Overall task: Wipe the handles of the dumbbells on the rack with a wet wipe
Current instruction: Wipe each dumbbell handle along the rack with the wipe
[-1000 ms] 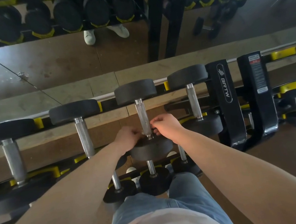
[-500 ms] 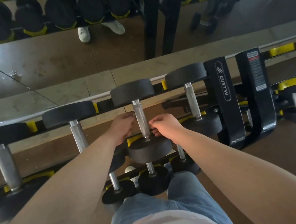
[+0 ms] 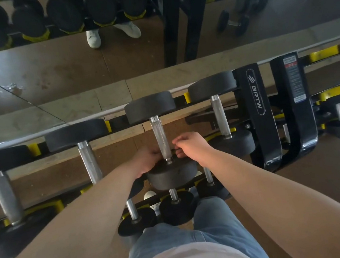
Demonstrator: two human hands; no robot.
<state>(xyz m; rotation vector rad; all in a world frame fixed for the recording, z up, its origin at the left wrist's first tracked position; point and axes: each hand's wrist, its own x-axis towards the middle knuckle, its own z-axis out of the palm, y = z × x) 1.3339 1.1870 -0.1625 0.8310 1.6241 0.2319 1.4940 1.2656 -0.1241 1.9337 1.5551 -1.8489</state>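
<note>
at the far left a large dumbbell (image 3: 5, 196) lies on the top tier of the rack (image 3: 257, 120), its knurled steel bar pointing away from the person. just right of it a second dumbbell (image 3: 90, 163) lies the same way. next comes the left hand (image 3: 147, 160), fingers curled round the near end of the handle (image 3: 161, 136) of the third dumbbell (image 3: 172, 174), just above its near head. this dumbbell rests mid-tier, and the far stretch of its handle is bare. the right hand (image 3: 189, 145) is on the handle's other side, fingers curled with the tips just beside the steel. what they pinch, if anything, cannot be told, and the wet wipe cannot be made out in either hand. below the hands, smaller dumbbells (image 3: 175, 207) sit on a lower tier, close to the person's jeans (image 3: 206, 235). further right lies a fourth dumbbell (image 3: 219, 115), then the rack's black upright marked brtw.
</note>
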